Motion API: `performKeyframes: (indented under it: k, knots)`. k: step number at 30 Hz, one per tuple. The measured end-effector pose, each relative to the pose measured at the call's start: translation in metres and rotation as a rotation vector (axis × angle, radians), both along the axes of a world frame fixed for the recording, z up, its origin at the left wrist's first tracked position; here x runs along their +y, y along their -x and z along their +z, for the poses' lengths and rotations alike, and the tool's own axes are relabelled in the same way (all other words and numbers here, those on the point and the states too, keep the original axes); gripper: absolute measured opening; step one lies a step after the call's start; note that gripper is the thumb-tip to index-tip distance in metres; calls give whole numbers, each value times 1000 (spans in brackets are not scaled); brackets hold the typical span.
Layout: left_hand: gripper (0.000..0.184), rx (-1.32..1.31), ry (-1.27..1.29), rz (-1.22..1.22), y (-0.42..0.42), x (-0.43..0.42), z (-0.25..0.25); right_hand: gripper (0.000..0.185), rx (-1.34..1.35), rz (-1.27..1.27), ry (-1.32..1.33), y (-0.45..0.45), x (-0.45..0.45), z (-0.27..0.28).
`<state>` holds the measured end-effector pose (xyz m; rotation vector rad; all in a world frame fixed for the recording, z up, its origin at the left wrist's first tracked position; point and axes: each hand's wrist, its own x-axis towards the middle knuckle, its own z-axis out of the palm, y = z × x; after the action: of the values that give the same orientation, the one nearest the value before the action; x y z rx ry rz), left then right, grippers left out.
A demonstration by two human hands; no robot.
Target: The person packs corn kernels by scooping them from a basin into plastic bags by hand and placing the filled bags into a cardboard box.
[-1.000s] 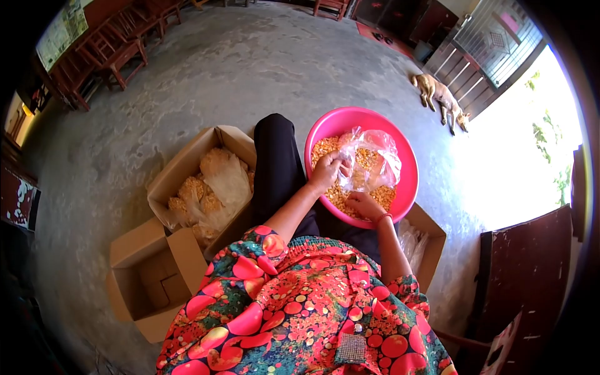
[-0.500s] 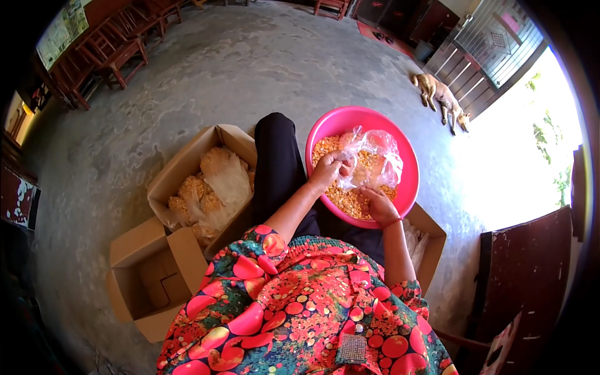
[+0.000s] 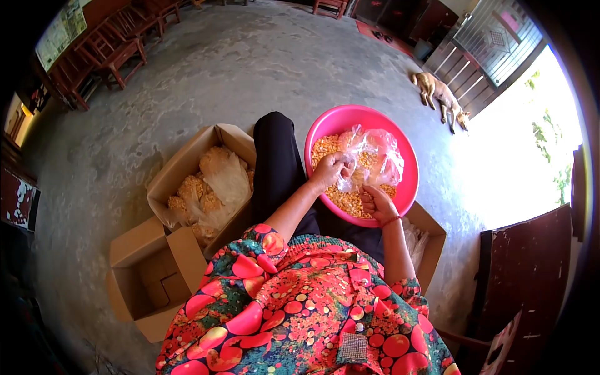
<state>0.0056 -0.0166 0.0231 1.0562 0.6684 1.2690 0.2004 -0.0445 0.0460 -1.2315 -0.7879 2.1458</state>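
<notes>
A pink basin (image 3: pixel 409 181) rests at my lap, with loose yellow-orange corn kernels (image 3: pixel 345 201) inside. Over the kernels, a clear plastic bag (image 3: pixel 382 149) lies crumpled, its upper part spread toward the far right of the basin. My left hand (image 3: pixel 330 170) is closed, pinching the bag's near left edge. Lower and to the right, my right hand (image 3: pixel 377 204) has its fingers curled together at the near edge of the bag, just above the kernels. Both hands are over the basin, a short distance apart.
On my left stands a cardboard box (image 3: pixel 178 164) with filled plastic bags (image 3: pixel 215 178). Nearer is an open cardboard box (image 3: pixel 149 275). Another box (image 3: pixel 431 244) with plastic bags sits under the basin's right side. A dog (image 3: pixel 437 97) lies by the doorway; wooden chairs (image 3: pixel 109 53) line the far left.
My hands stay at the bag in nearly the same place. My right hand has shifted very slightly and its fingers look more curled. The view has moved a little.
</notes>
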Motion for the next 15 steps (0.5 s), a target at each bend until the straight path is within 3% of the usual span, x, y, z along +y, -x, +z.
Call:
performKeyframes:
  k: [7,14,15]
  knots:
    - [16,48,-18,35,2,-6,12,17,156,-104,60,7,1,6]
    - [16,87,-16,42,2,-5,8,21,-19,-409,-257,16,61,30]
    - [16,86,-11,33,3,-6,9,21,-552,-232,-930,12,63,34]
